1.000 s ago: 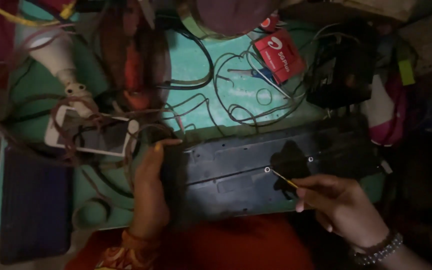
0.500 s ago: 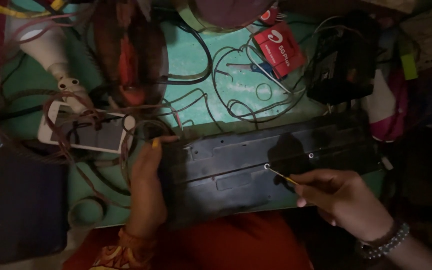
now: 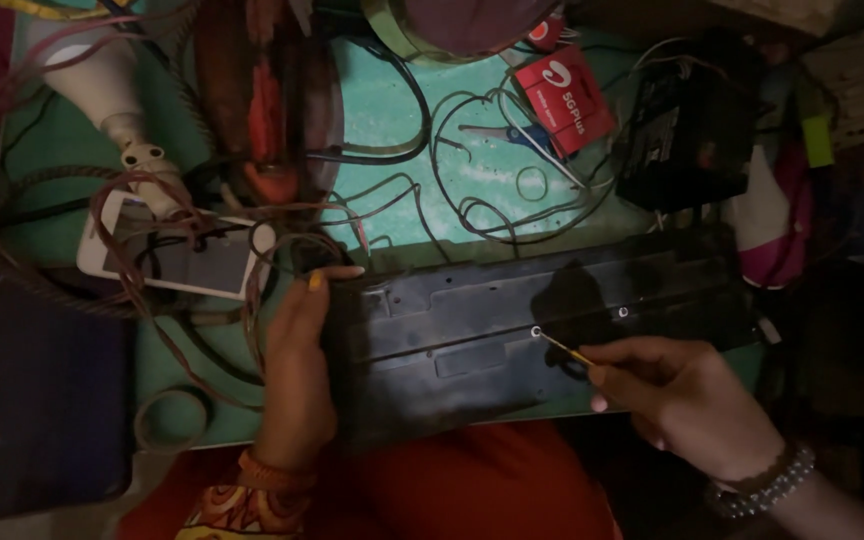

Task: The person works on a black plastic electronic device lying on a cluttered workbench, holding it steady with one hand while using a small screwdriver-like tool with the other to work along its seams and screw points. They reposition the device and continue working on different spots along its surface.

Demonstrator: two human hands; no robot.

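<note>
The screwdriver (image 3: 564, 350) shows only its thin shaft, the handle buried in the right hand (image 3: 687, 400); the keyboard (image 3: 512, 330) near edge fades into dark; the round dish (image 3: 462, 25) is cut by the top edge; the phone (image 3: 177, 260) lies half under wires (image 3: 132, 250).

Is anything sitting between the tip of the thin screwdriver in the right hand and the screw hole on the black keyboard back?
Nothing visible does. The thin yellow-handled screwdriver in the right hand has its tip right at the screw hole on the long black plastic keyboard back. Loose wires lie beyond the keyboard's far edge.
</note>
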